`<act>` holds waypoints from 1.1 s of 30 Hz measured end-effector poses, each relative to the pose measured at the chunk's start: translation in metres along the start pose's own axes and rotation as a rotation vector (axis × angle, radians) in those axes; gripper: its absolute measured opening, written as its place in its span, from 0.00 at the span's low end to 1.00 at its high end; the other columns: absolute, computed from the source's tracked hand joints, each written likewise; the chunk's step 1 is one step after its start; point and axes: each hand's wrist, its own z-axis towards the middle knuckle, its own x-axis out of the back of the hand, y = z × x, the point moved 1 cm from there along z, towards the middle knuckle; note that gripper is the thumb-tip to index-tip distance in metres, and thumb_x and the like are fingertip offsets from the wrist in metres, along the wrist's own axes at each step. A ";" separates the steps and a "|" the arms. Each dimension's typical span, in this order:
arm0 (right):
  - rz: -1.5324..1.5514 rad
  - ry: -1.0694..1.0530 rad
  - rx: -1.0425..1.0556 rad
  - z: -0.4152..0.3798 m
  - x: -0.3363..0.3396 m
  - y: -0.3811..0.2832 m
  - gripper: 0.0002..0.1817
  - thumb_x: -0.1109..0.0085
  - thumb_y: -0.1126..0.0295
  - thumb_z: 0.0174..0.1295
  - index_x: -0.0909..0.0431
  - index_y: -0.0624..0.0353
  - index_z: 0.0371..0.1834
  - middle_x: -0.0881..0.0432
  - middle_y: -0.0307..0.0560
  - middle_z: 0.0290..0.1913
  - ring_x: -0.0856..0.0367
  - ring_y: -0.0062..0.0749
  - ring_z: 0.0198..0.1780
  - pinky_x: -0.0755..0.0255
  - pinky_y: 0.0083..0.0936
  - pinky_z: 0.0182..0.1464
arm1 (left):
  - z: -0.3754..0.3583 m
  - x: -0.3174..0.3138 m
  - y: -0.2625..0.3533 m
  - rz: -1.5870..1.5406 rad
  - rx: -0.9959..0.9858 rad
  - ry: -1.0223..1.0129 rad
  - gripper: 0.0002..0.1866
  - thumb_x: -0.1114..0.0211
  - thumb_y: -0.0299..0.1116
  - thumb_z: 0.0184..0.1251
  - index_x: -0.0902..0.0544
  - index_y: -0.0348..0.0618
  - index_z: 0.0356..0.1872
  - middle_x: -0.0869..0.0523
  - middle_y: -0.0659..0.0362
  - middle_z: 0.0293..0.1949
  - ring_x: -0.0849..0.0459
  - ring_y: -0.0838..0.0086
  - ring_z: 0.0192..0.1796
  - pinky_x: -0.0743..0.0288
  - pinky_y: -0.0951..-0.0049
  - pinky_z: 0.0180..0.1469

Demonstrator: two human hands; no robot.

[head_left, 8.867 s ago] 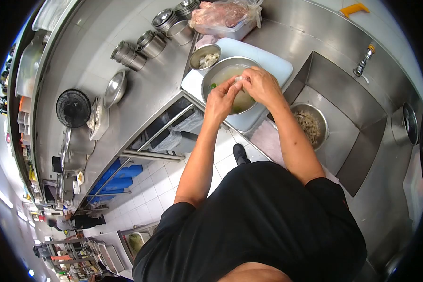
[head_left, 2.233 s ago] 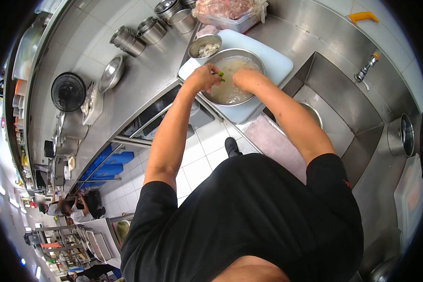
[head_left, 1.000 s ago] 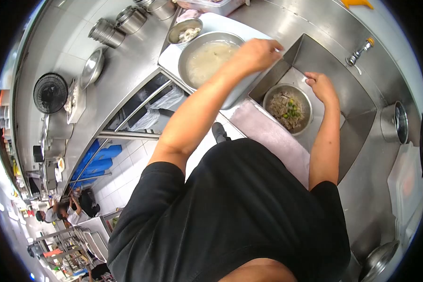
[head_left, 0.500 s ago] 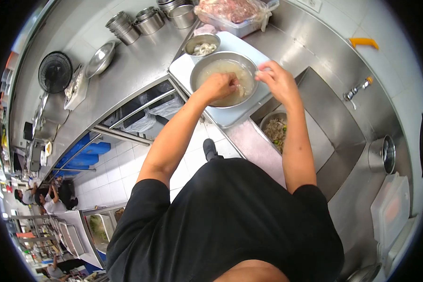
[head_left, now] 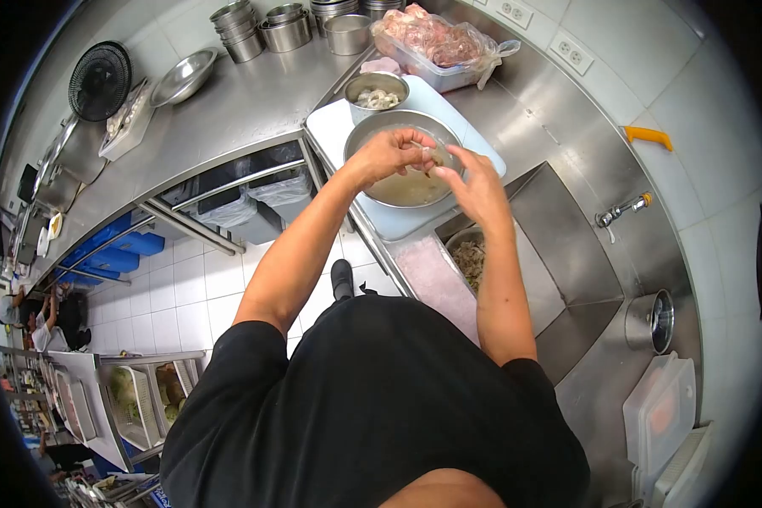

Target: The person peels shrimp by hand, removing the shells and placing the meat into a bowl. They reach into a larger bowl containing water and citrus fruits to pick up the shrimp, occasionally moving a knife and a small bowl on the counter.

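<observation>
Both my hands are over a large steel bowl (head_left: 381,199) of cloudy water on a pale blue cutting board (head_left: 474,144). My left hand (head_left: 388,159) pinches a small greyish piece that looks like a shrimp (head_left: 437,159). On its other side, the fingers of my right hand (head_left: 478,182) close on the same piece. Fingers partly hide it. Behind the bowl, a smaller steel pot (head_left: 377,83) holds pale pieces that look like peeled shrimp.
A plastic tub (head_left: 449,78) of bagged raw meat stands behind the board. To the right lies a steel sink (head_left: 559,229), with a container of brownish scraps (head_left: 466,258) at its near side. Steel pots (head_left: 347,34) line the left counter. People are far left.
My left hand has come up out of the cloudy water with the small piece. My right hand has moved in to meet it above the bowl. The view has shifted slightly.
</observation>
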 end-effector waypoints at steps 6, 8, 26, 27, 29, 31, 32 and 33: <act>0.328 -0.147 -0.144 0.022 -0.022 -0.008 0.14 0.38 0.65 0.63 0.17 0.61 0.48 0.13 0.53 0.36 0.16 0.45 0.36 0.24 0.34 0.43 | -0.010 0.003 0.000 -0.069 -0.047 0.062 0.15 0.33 0.39 0.68 0.19 0.44 0.51 0.14 0.65 0.35 0.19 0.84 0.37 0.29 0.82 0.38; 0.324 -0.124 -0.138 0.019 -0.020 -0.011 0.13 0.39 0.66 0.63 0.17 0.62 0.46 0.13 0.53 0.33 0.15 0.44 0.34 0.24 0.33 0.41 | -0.012 0.002 0.000 -0.066 -0.043 0.076 0.15 0.32 0.40 0.68 0.20 0.44 0.50 0.17 0.66 0.32 0.21 0.83 0.36 0.30 0.81 0.37; -0.282 -0.108 -0.242 -0.083 0.040 0.102 0.13 0.38 0.71 0.61 0.16 0.59 0.48 0.15 0.52 0.48 0.18 0.42 0.49 0.27 0.33 0.54 | -0.003 -0.003 -0.051 1.201 0.045 0.077 0.10 0.41 0.29 0.61 0.16 0.39 0.41 0.13 0.41 0.37 0.14 0.45 0.43 0.21 0.51 0.45; -0.440 -0.086 -0.099 -0.085 0.039 0.108 0.13 0.39 0.72 0.61 0.16 0.59 0.49 0.15 0.54 0.50 0.19 0.48 0.52 0.27 0.36 0.56 | -0.004 -0.006 -0.054 1.189 0.062 0.093 0.10 0.40 0.32 0.62 0.15 0.41 0.41 0.13 0.43 0.38 0.14 0.47 0.44 0.21 0.52 0.46; -0.272 0.037 -0.052 -0.057 0.036 0.069 0.14 0.38 0.72 0.61 0.16 0.58 0.50 0.16 0.55 0.51 0.20 0.50 0.54 0.29 0.39 0.58 | -0.001 -0.008 -0.056 1.171 0.090 0.128 0.10 0.38 0.36 0.64 0.15 0.46 0.42 0.12 0.48 0.39 0.14 0.51 0.44 0.22 0.54 0.47; -0.128 0.093 0.024 -0.032 0.022 0.025 0.14 0.38 0.71 0.61 0.16 0.58 0.50 0.16 0.55 0.52 0.21 0.51 0.55 0.29 0.40 0.59 | -0.009 -0.014 -0.042 0.957 0.040 0.186 0.10 0.38 0.36 0.66 0.16 0.44 0.42 0.11 0.50 0.38 0.12 0.57 0.42 0.21 0.59 0.44; -0.067 0.099 0.087 -0.018 0.012 0.010 0.14 0.39 0.71 0.61 0.16 0.57 0.50 0.16 0.55 0.51 0.21 0.51 0.54 0.30 0.40 0.59 | -0.012 -0.015 -0.032 0.852 0.014 0.214 0.10 0.38 0.36 0.66 0.16 0.43 0.42 0.11 0.51 0.37 0.12 0.60 0.41 0.21 0.61 0.43; -0.061 0.068 0.156 -0.006 0.001 0.001 0.15 0.40 0.71 0.62 0.17 0.58 0.52 0.16 0.56 0.51 0.20 0.51 0.54 0.28 0.38 0.58 | -0.014 -0.016 -0.026 0.634 0.053 0.228 0.10 0.38 0.36 0.67 0.17 0.42 0.42 0.11 0.53 0.37 0.12 0.64 0.40 0.21 0.65 0.41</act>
